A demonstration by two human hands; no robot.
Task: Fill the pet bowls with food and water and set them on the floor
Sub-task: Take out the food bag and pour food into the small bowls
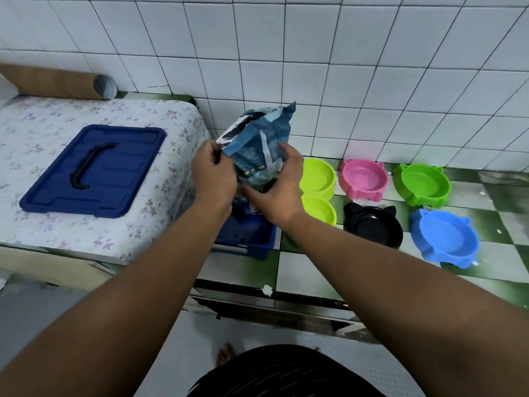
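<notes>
The person held a blue pet-food bag (257, 138) upright in both hands, over an open blue bin (252, 233) that stood on the floor (315, 265) beside a low surface covered with a flowered cloth (160, 124). The left hand (213, 170) had its grip pinched on the bag's torn top edge, thumb and fingers closed on the flap at the near left corner. The right hand (279, 187) wrapped the bag's right side lower down, its grip grasping the bag with the fingers curled round the far face and the thumb across the front. The bag's bottom was hidden behind the hands, so whether it touched the bin could not be told.

The pet bowls sat on the green and white floor tiles to the right of the bin, close to the tiled wall (343, 67). A pair of lime bowls (317, 174) lay nearest the bag, one behind the other. In the row by the wall came a pink bowl (363, 177), then a green bowl (422, 184). In front of them stood a black bowl (372, 226) and a blue bowl (445, 239), all upright and near one another.

The bin's blue lid (94, 170), with a dark handle, lay flat on the flowered cloth. A cardboard tube (57, 81) rested against the wall behind it.
</notes>
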